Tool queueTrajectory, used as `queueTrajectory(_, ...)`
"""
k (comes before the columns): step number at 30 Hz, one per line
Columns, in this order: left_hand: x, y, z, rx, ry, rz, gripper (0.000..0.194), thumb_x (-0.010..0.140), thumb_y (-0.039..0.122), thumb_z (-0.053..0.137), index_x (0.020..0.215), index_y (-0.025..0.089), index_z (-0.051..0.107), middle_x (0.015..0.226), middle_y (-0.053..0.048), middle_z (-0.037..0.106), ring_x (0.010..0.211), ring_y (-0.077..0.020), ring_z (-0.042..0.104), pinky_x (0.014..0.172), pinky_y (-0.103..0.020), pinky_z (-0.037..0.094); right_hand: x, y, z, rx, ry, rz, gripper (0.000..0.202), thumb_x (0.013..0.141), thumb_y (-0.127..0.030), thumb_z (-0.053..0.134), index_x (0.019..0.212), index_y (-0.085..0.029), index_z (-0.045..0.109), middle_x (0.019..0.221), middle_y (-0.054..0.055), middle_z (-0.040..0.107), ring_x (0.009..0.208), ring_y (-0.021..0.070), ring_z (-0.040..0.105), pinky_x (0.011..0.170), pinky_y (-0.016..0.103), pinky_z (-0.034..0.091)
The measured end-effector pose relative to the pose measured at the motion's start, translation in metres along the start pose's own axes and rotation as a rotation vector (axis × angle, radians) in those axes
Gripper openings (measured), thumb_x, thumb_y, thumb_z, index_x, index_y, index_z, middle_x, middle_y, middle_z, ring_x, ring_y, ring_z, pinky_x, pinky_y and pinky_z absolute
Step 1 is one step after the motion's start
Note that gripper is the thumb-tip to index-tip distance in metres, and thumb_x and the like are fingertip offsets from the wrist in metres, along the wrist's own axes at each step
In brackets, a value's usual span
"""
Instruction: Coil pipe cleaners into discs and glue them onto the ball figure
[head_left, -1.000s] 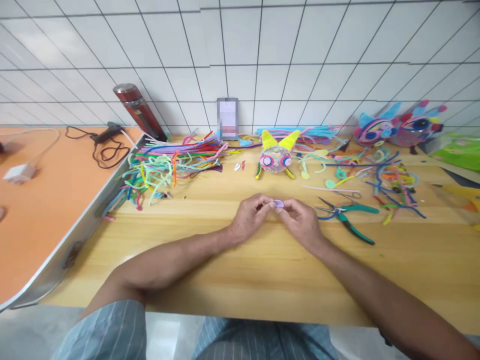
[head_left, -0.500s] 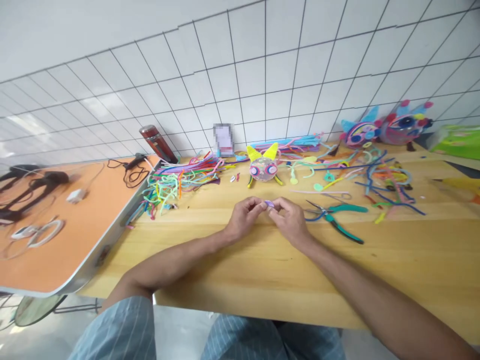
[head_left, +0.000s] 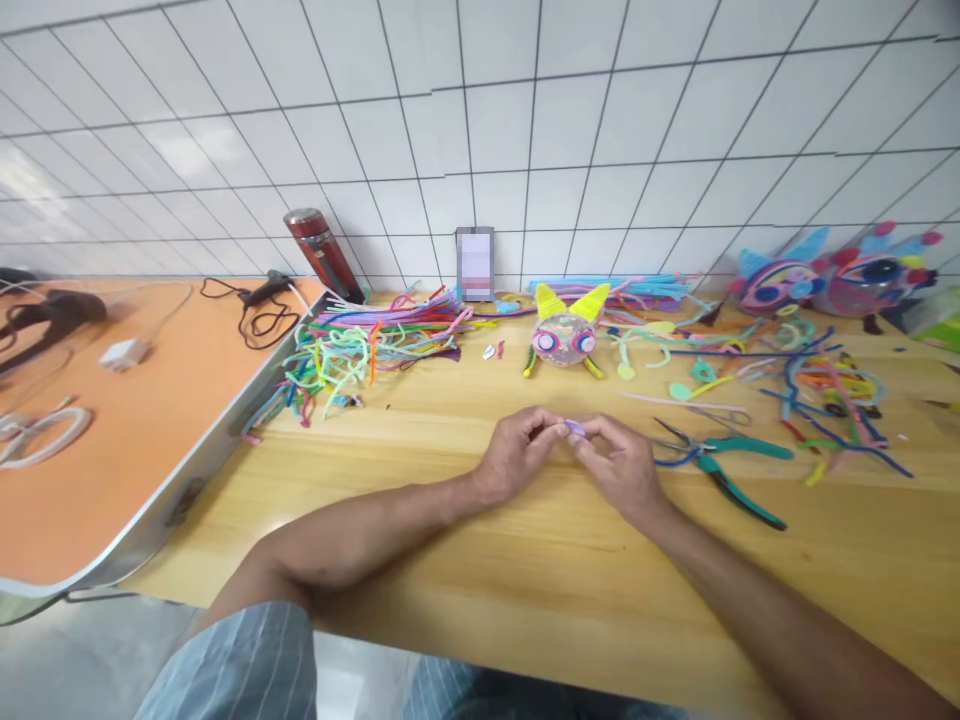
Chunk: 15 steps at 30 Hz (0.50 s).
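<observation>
Over the wooden table, my left hand and my right hand meet fingertip to fingertip. Both pinch a small purple coil between them. Just behind them stands a round clear figure with yellow ears, pink and blue ringed eyes and yellow feet. Pliers with green handles lie open to the right of my right hand, with a blue pipe cleaner piece by their jaws.
Pipe cleaner bundles lie at the back left, loose pieces at the right. A red flask and a phone stand near the tiled wall. Two decorated figures sit back right. An orange table adjoins.
The view has turned left and slightly down, so the tabletop things appear shifted right. Both hands still hold the purple coil together, with little change in their grip.
</observation>
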<state>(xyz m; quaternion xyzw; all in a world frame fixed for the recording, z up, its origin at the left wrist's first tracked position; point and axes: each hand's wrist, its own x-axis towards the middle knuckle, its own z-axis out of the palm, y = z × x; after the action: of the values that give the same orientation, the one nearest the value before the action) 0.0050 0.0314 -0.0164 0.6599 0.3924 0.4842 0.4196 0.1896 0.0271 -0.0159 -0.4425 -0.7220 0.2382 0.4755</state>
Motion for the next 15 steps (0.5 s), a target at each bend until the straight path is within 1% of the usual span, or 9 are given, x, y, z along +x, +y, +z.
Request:
queueTrajectory(3,-0.0014,0.0007,0.0001,0.009,0.005,0.001,0.032,0.100,0.045,0.066,0.088,0.016,0.074,0.080,-0.004,0.072,0.071,-0.0148,0.060,0.071,-0.027,0.048,-0.0024,0.0019,-0.0009,0.021,-0.022,0.038,0.015,0.092,-0.031,0.068,0.079,-0.023,0.069,0.079,0.002,0.077,0.073,0.0199,0.071,0.071,0.032,0.054)
queueTrajectory(6,-0.0032,0.0010,0.0004,0.010,0.004,-0.015,0.032,0.101,0.045,0.065,0.090,0.016,0.074,0.080,-0.003,0.071,0.071,-0.0144,0.059,0.070,-0.026,0.048,-0.0043,0.0017,-0.0002,0.021,-0.018,0.061,0.017,0.093,-0.033,0.068,0.079,-0.023,0.069,0.077,0.001,0.076,0.071,0.0192,0.069,0.069,0.031,0.054)
queueTrajectory(11,-0.0049,0.0012,0.0011,0.029,0.013,-0.021,0.030,0.102,0.042,0.063,0.092,0.015,0.073,0.078,-0.001,0.067,0.070,-0.0134,0.055,0.068,-0.026,0.046,-0.0034,-0.0019,0.0012,-0.002,-0.001,0.046,0.014,0.092,-0.033,0.069,0.081,-0.023,0.070,0.072,0.000,0.072,0.066,0.0174,0.066,0.067,0.030,0.053)
queueTrajectory(15,-0.0040,0.0018,0.0007,0.029,0.010,0.017,0.030,0.102,0.040,0.063,0.089,0.015,0.071,0.076,-0.001,0.066,0.069,-0.0130,0.054,0.067,-0.026,0.044,-0.0017,-0.0038,-0.0013,-0.010,-0.014,0.032,0.016,0.093,-0.032,0.068,0.080,-0.023,0.069,0.077,0.001,0.076,0.070,0.0182,0.070,0.068,0.030,0.054)
